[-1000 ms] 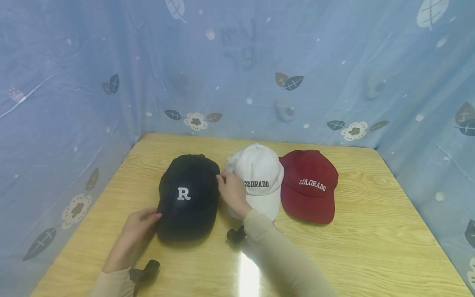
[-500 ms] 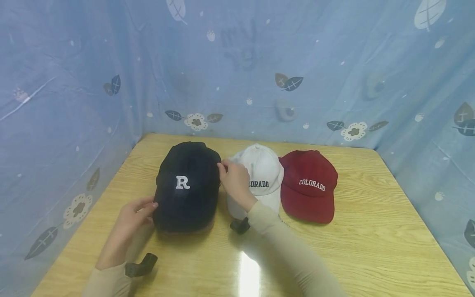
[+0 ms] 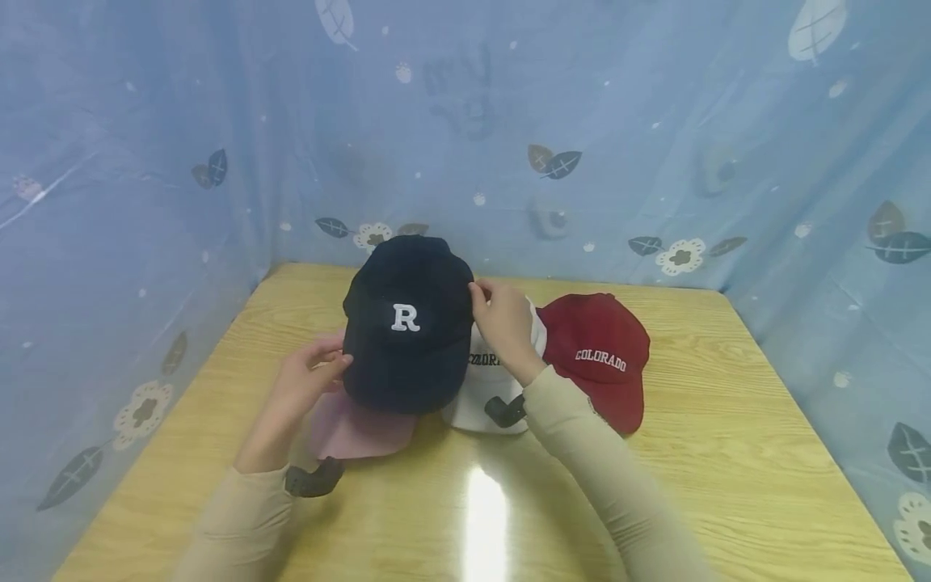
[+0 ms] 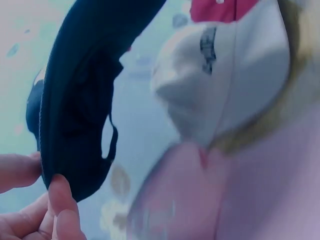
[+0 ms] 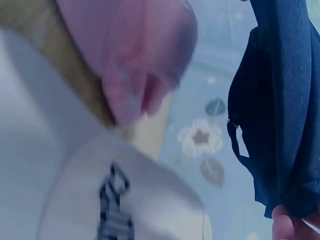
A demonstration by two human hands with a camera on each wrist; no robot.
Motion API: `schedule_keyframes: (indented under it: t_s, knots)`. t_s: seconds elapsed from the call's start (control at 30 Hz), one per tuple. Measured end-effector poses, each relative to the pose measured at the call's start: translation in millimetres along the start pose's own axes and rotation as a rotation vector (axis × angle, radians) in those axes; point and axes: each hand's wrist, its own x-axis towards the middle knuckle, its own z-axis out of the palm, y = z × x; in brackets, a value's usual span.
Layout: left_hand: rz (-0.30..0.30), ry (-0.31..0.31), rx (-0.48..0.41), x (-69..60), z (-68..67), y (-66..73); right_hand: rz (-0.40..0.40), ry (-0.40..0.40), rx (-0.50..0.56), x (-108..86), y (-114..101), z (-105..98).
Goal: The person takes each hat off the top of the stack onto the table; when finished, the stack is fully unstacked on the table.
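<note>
Both hands hold a dark navy cap (image 3: 407, 356) with a white R, raised off the table. The left hand (image 3: 309, 380) pinches its left edge; the right hand (image 3: 505, 323) pinches its right edge. In the left wrist view, thumb and fingers of the left hand (image 4: 47, 205) grip the rim of the navy cap (image 4: 75, 100). The right wrist view has the right hand's fingertips (image 5: 285, 227) at the lower edge of the navy cap (image 5: 295, 110). Below and behind it lies a pink cap (image 3: 360, 432), partly hidden. A white cap (image 3: 483, 408) is partly covered by the navy cap and right hand.
A red cap (image 3: 600, 347) marked COLORADO lies against the white cap's right side. The wooden table (image 3: 727, 420) extends to the right and front. Blue patterned cloth (image 3: 465, 162) stands behind the table and along both sides. A dark device is on each wrist.
Both hands have lifted the navy cap up and to the right. The pink cap beneath has come into view, and the navy cap now overlaps the white cap.
</note>
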Motion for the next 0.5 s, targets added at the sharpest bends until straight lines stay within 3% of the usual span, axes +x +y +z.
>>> schedule_keyframes:
  t_s: [0.27,0.5]
  knots:
    - [0.049,-0.059,-0.057,27.8,48.0,25.6,0.067,0.056,-0.078,4.8,34,-40]
    - [0.058,-0.159,-0.187,43.7,106.7,46.1,0.069,0.134,-0.13,3.0,77,-90]
